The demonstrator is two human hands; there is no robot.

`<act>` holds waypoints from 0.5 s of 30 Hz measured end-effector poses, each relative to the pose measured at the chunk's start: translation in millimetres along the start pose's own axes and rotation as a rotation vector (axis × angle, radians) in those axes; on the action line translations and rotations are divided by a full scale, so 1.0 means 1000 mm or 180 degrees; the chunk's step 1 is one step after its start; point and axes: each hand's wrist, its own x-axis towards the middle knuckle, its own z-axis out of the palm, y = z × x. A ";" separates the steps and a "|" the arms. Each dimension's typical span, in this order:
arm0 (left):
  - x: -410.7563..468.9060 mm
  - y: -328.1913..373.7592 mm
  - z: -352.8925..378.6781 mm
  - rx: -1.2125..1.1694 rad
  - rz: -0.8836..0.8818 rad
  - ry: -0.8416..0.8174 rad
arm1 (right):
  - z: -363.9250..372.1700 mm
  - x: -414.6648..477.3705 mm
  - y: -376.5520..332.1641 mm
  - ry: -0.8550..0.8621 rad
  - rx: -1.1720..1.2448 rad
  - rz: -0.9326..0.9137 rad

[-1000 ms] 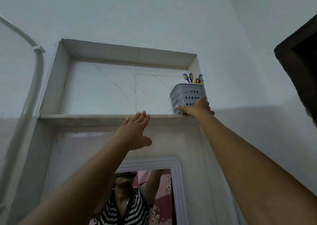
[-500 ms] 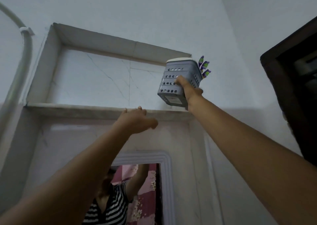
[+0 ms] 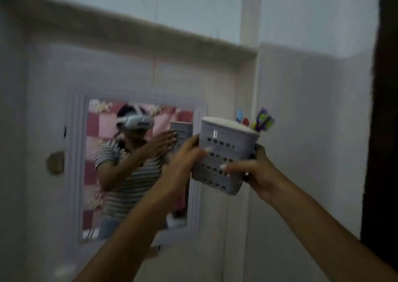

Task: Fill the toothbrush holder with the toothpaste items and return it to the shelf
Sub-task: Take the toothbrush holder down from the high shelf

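A grey perforated toothbrush holder hangs in the air in front of the wall, tilted slightly, well below the stone shelf ledge. My left hand grips its left side and my right hand grips its right side and lower front. Toothbrush heads in purple, green and blue stick up from its back right corner. The frame is motion-blurred, so the inside of the holder is hidden.
A white-framed mirror on the wall just left of the holder reflects a person in a striped shirt. A dark door frame runs down the right edge. A small round fitting sits on the wall at left.
The holder has come down from shelf height to mirror level. My left hand left the ledge and now grips the holder too. The view has swung downward.
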 end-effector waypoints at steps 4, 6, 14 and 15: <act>-0.084 -0.116 -0.002 -0.0109 -0.1030 0.0245 | -0.014 -0.048 0.128 -0.0205 -0.0060 0.0409; -0.135 -0.144 0.005 -0.0091 -0.1375 0.0368 | -0.019 -0.076 0.181 -0.0462 -0.0144 0.0657; -0.279 -0.199 -0.006 0.0644 -0.2242 0.1288 | -0.036 -0.189 0.336 -0.0986 -0.0808 0.1435; -0.288 -0.201 -0.008 0.0690 -0.2269 0.1437 | -0.037 -0.197 0.351 -0.1067 -0.0871 0.1447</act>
